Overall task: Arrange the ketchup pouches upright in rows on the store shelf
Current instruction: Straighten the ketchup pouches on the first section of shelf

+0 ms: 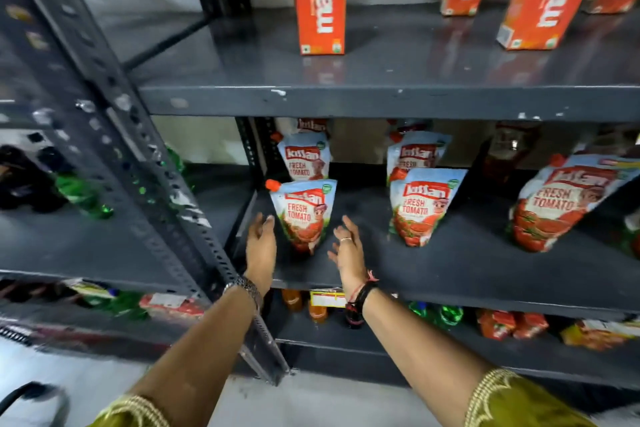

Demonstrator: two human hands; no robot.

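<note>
Ketchup pouches with red spouts stand upright on the middle grey shelf (450, 274). The front-left pouch (304, 215) stands between my hands. My left hand (260, 248) is open just left of it, fingers near its edge. My right hand (348, 250) is open to its right, a small gap away. Behind it stands another pouch (304, 156). Further right a second row holds a front pouch (422, 208) and a back pouch (414, 152). A larger pouch (557, 204) leans at the far right.
Orange juice cartons (320, 0) stand on the shelf above. Bottles (317, 312) and packets (509, 324) fill the shelf below. A slotted metal upright (138, 156) runs diagonally at left, with green bottles (83, 198) on the neighbouring rack.
</note>
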